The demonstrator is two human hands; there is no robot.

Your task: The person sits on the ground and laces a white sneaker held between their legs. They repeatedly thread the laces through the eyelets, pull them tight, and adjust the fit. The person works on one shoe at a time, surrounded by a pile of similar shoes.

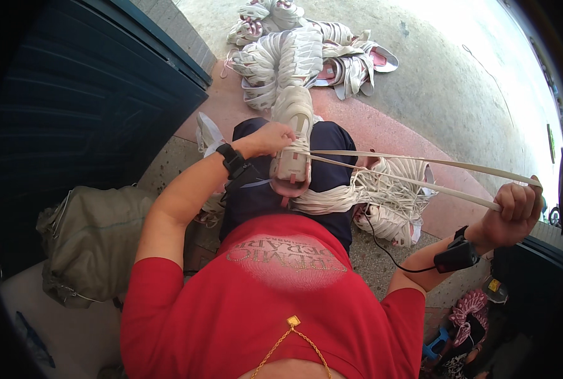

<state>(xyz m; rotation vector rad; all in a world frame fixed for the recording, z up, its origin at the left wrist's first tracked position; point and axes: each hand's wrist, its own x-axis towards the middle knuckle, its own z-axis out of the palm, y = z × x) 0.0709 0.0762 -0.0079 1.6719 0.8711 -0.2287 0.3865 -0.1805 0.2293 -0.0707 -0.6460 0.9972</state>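
Note:
A white and pink sneaker (292, 165) rests across my dark-trousered thighs, its toe pointing away from me. My left hand (270, 138) is at the left edge of its lacing, fingers bent together against the shoe; exactly what the fingertips pinch is hard to see. From the eyelets two strands of a flat off-white shoelace (414, 161) run out taut to the right. Closed in a fist, my right hand (518, 203) grips their far ends, well out to the side. One strand loops over the raised fingertip.
Beyond my knees lies a pile of bundled white shoes (281, 60). Bundled laces and shoe parts (392, 199) sit beside my right thigh. A dark blue door (85, 107) stands at left, above a grey-green bag (98, 237). Pink slippers (469, 311) lie at lower right.

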